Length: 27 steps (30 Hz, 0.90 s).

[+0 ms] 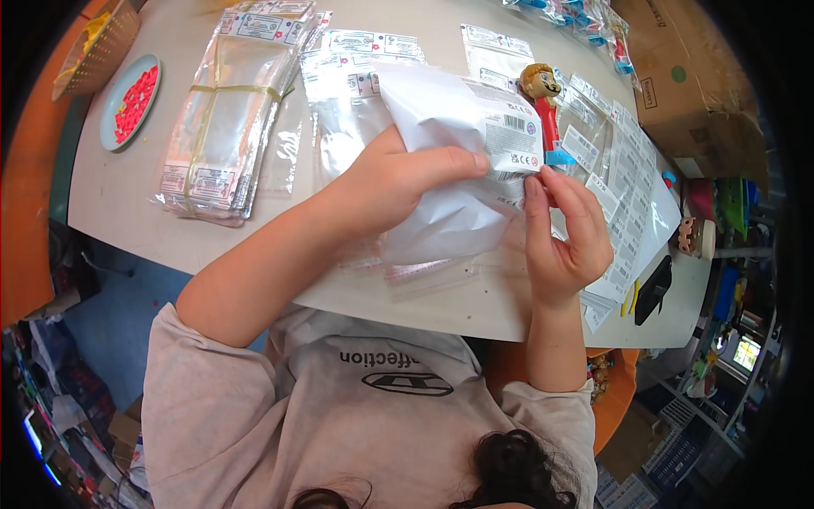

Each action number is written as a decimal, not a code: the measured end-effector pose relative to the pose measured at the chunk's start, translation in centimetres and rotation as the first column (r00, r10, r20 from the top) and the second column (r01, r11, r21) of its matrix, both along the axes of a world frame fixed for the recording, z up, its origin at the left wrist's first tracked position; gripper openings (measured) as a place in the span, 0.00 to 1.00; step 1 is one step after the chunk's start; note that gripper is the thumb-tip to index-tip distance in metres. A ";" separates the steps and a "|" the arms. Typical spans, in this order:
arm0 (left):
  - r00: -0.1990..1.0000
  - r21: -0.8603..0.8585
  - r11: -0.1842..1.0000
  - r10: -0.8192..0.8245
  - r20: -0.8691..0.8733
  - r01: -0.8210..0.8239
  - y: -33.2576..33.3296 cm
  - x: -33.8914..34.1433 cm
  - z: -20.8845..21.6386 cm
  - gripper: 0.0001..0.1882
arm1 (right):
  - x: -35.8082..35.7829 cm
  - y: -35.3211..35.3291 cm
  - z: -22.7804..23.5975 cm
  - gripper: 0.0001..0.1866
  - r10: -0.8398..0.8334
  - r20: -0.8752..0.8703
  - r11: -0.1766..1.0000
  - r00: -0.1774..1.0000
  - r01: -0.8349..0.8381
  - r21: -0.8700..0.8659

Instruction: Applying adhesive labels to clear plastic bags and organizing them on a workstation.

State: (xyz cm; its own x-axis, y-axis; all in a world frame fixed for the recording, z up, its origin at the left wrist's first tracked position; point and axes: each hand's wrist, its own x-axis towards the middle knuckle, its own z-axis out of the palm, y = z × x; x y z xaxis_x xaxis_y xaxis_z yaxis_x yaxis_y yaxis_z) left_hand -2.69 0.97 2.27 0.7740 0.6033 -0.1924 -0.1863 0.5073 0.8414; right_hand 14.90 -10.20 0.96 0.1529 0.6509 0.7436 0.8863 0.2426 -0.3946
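My left hand (405,176) grips a bent white label sheet (449,222), with the thumb pressed on its face. Printed labels with barcodes (512,127) show along the sheet's right part. At that right edge, my right hand (570,233) pinches the corner of a label between thumb and forefinger; the other fingers curl in. Just beyond the sheet lies a toy figure (549,119) with a yellowish-brown head, a red body and a blue base. Clear printed plastic bags (360,59) are spread on the table behind and partly under the sheet.
A tied stack of clear bags (227,110) lies to the left, near a plate (108,127) of small red pieces and a basket (100,51). More label sheets (623,204) and a black object (654,290) lie right. Bagged toys (577,19) and a cardboard box (691,85) stand behind.
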 end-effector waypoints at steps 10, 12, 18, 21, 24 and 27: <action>0.996 0.045 0.998 -0.047 0.071 0.044 -0.2 -0.3 0.2 0.18 | 0.0 -0.1 0.0 0.12 0.021 -0.033 1.000 0.999 -0.021 -0.011; 0.997 0.034 0.999 -0.042 0.057 0.040 -0.4 -0.3 0.5 0.19 | 0.0 -0.1 -0.1 0.11 0.022 -0.041 1.000 0.999 -0.022 -0.018; 0.997 0.039 0.998 -0.053 0.056 0.051 -0.4 -0.3 0.6 0.18 | -0.1 -0.1 0.0 0.11 0.017 -0.067 0.999 0.998 -0.020 -0.042; 0.997 0.049 0.998 -0.045 0.066 0.041 -0.4 -0.3 0.5 0.18 | -0.1 0.0 0.1 0.11 0.017 -0.071 0.998 0.997 -0.020 -0.051; 0.998 0.066 0.997 -0.042 0.054 0.038 -0.4 -0.2 0.4 0.18 | -0.1 0.0 0.2 0.10 0.025 -0.084 0.998 0.996 -0.030 -0.057; 0.998 0.075 0.997 -0.023 0.058 0.018 -0.6 -0.2 0.3 0.17 | -0.2 0.1 0.1 0.10 0.037 -0.105 0.997 0.994 -0.044 -0.060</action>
